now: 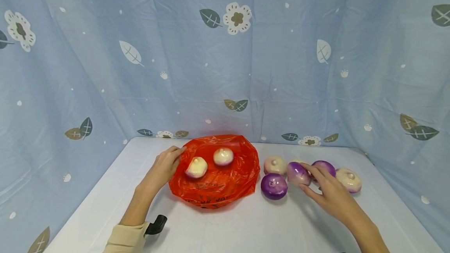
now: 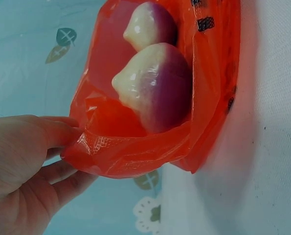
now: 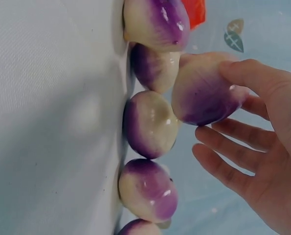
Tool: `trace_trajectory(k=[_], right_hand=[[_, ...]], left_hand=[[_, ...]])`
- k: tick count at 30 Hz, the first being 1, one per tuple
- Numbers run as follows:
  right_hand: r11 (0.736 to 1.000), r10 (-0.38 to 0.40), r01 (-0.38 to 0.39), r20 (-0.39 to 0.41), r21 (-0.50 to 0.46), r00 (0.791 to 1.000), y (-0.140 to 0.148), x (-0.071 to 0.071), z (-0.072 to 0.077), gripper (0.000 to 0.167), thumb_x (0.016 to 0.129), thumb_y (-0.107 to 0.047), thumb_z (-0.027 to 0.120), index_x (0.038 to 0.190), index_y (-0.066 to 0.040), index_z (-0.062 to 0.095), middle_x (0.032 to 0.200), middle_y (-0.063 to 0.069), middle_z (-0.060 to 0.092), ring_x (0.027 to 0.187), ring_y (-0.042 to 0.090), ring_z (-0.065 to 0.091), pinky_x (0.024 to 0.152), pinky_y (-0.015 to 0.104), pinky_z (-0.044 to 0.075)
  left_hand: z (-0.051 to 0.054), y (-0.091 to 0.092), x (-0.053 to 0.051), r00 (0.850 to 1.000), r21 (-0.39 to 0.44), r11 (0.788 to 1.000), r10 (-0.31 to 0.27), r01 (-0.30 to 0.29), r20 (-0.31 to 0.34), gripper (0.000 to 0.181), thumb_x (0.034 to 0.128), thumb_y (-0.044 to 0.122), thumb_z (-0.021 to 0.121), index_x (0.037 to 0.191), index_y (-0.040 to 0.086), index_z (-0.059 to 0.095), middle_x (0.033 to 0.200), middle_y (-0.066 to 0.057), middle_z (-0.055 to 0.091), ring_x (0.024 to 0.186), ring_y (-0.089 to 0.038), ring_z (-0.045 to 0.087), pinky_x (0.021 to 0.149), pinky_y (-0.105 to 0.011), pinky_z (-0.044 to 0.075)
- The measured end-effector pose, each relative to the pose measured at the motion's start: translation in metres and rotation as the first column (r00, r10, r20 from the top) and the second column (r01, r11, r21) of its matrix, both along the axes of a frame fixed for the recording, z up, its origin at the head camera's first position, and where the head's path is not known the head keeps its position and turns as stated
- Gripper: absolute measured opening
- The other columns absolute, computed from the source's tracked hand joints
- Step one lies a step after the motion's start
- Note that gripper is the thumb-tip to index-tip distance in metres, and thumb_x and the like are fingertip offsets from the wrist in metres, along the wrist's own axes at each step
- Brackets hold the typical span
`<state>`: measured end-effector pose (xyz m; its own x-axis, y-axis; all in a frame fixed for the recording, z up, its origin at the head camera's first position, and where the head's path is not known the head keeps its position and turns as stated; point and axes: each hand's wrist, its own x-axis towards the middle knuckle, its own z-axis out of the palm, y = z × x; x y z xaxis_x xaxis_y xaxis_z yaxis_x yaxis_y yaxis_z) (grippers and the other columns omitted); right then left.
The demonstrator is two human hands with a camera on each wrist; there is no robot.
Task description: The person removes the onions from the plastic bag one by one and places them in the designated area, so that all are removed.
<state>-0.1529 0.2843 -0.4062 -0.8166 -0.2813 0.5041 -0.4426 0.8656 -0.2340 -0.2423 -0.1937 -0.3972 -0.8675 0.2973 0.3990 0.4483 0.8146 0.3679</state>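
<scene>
An open red plastic bag [image 1: 214, 182] lies spread on the table with two purple-and-cream onions, a left onion [image 1: 197, 168] and a right onion [image 1: 223, 157], inside it. At the bag's left rim my left hand [image 1: 163, 167] pinches the plastic between thumb and fingers, as the left wrist view shows. My right hand [image 1: 328, 194] grips another onion [image 3: 204, 90] between thumb and fingertips, raised off the table in the right wrist view. Right of the bag are several more onions, among them a deep purple onion [image 1: 274, 186] and a pale onion [image 1: 275, 165].
A white cloth [image 1: 225, 229] covers the table. Behind it and at both sides hangs a blue curtain [image 1: 288, 77] with leaf and flower prints. A pale onion [image 1: 349, 180] sits at the right end of the group. Beside the left sleeve a black device [image 1: 156, 225] sticks out.
</scene>
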Motion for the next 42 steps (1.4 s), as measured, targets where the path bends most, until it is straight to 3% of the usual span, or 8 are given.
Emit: trace_trajectory(k=[18,28,42], right_hand=[[1.0,0.015,-0.015,0.047,0.003,0.999,0.008,0.001,-0.001,0.058,0.081,-0.025,0.08,0.133,-0.012,0.057,0.113,0.01,0.063,0.089,0.02,0.066,0.073,0.044,0.058],[1.0,0.002,-0.002,0.117,-0.007,0.993,0.012,0.001,-0.003,0.057,0.084,-0.028,0.078,0.135,-0.014,0.056,0.116,0.011,0.063,0.086,0.015,0.063,0.064,0.028,0.055],[0.999,0.047,-0.046,0.158,-0.009,0.986,0.012,0.0,-0.01,0.055,0.082,-0.025,0.078,0.131,-0.011,0.058,0.108,0.004,0.063,0.085,0.011,0.063,0.061,0.022,0.053]], left_hand=[[0.001,0.003,-0.003,1.0,0.002,1.0,-0.012,0.012,-0.01,0.038,0.0885,-0.003,0.066,0.127,-0.003,0.063,0.108,-0.016,0.068,0.097,-0.03,0.068,0.084,-0.043,0.06],[0.002,0.004,-0.005,1.0,0.003,1.0,-0.022,0.022,-0.011,0.037,0.0889,-0.003,0.065,0.126,-0.003,0.063,0.109,-0.016,0.068,0.098,-0.03,0.069,0.085,-0.044,0.06],[-0.001,0.001,-0.001,1.0,0.013,1.0,-0.009,0.009,0.008,0.037,0.0895,-0.002,0.065,0.126,-0.003,0.063,0.11,-0.017,0.068,0.099,-0.031,0.068,0.085,-0.044,0.06]])
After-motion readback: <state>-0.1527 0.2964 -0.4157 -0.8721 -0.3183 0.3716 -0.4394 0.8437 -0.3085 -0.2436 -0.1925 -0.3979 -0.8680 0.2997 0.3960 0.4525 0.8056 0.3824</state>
